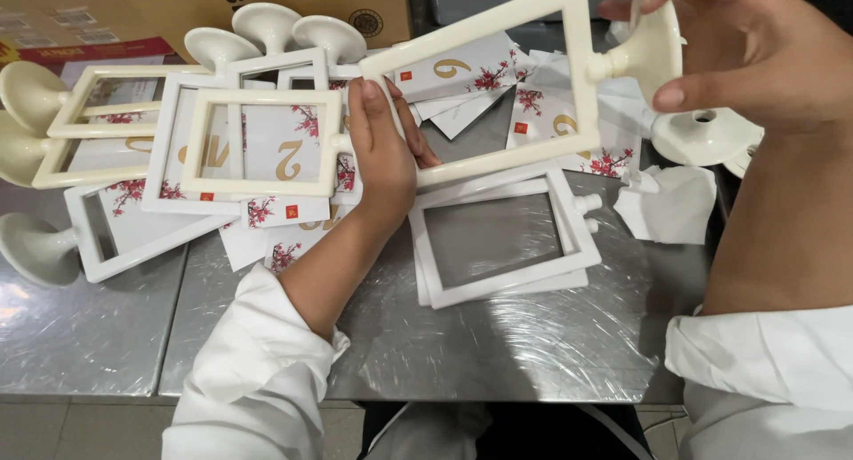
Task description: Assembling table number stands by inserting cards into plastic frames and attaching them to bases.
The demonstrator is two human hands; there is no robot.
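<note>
Overhead, smooth cream rectangular frame

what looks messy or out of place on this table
The cards lie scattered and overlapping under the frames, which are piled crooked at the left. One empty frame lies flat, askew. Crumpled wrap sits at the right. No damage shows.

Bare hands, white sleeves pushed up, seemingly dark trousers.
</note>
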